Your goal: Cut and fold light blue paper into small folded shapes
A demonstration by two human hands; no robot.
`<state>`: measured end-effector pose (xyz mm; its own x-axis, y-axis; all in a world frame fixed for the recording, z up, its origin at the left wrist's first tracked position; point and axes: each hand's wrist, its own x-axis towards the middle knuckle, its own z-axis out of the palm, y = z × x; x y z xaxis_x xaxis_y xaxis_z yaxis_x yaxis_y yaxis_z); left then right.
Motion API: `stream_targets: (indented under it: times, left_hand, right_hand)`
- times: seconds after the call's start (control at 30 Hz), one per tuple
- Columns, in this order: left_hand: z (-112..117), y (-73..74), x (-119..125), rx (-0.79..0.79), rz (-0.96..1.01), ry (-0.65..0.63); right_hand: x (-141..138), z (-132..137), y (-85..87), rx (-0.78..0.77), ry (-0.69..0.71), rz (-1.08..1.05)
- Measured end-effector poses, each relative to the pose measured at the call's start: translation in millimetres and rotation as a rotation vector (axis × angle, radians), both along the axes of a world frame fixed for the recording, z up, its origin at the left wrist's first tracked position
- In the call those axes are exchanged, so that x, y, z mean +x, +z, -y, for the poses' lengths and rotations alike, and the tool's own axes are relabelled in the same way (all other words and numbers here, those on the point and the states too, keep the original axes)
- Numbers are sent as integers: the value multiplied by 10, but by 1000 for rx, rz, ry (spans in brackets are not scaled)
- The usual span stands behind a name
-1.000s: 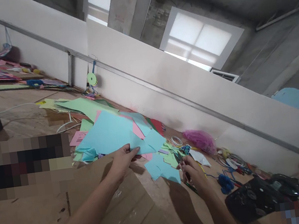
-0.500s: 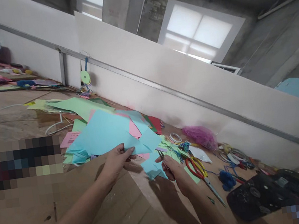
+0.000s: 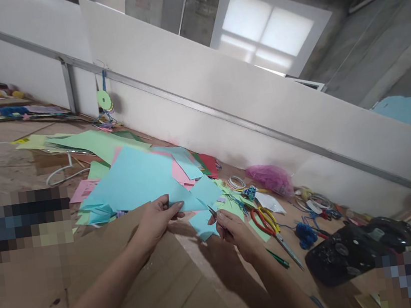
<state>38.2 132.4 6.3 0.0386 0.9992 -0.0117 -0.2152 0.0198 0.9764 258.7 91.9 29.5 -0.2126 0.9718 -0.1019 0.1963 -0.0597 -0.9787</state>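
left hand (image 3: 156, 220) pinches blue sheet (image 3: 137, 180) edge, mid-frame | right hand (image 3: 233, 227) grips thin dark tool (image 3: 212, 210), tip at sheet corner | sheet looks whole; cutting seemingly unstarted

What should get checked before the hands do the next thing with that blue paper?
1. Left hand pinches the blue paper at its near edge: ok.
2. Right hand grips a thin dark tool, tip at the paper: ok.
3. What kind of tool it is: cannot tell.
4. Left fingers apart from the tip: ok, a gap shows.
5. Red scissors lie untouched to the right of both hands: ok.
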Motion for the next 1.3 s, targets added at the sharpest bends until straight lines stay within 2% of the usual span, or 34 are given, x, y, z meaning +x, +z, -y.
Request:
stream_targets:
  times: [0.23, 0.8, 1.3]
  left_hand:
    - [58, 74, 24, -38, 8, -6]
    - [61, 60, 22, -14, -27, -37]
    - [58, 62, 27, -22, -17, -33]
  right_hand:
    - [11, -19, -60, 19, 21, -46]
    - [26, -46, -110, 31, 16, -68]
    - [-4, -32, -73, 25, -11, -80]
